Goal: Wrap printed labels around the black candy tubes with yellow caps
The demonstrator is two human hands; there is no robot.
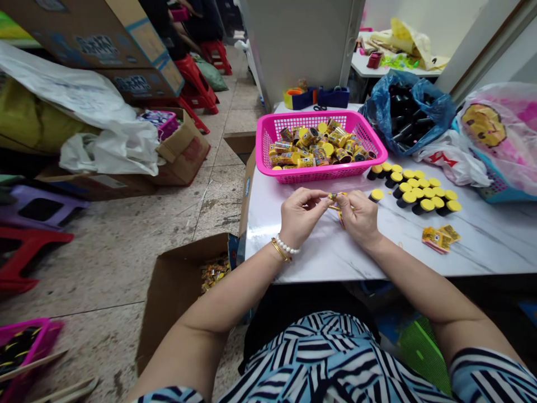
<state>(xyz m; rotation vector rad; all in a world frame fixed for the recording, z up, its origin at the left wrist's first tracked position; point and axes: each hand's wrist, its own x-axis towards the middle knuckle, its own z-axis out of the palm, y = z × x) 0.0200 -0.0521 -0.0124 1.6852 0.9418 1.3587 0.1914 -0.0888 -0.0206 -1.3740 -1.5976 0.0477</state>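
My left hand (302, 215) and my right hand (359, 218) meet over the white marbled table (310, 252), both pinching a small yellow printed wrapper (337, 202). Its details are partly hidden by the fingers. Just beyond them stands a pink basket (321, 176) full of wrapped yellow canisters (316, 148). To the right of my right hand, one black canister with a yellow cap (376, 195) stands apart from a group of similar canisters (423, 193). Flat yellow wrappers (438, 238) lie in a small pile near the table's right front.
A blue bag (409, 112) of black containers stands at the back right, beside a plastic-covered basket (499, 140). Tape dispensers (316, 98) sit behind the pink basket. At the table's left, an open carton (176, 291) holds small yellow items. Stacked boxes and red stools (195, 84) stand farther left.
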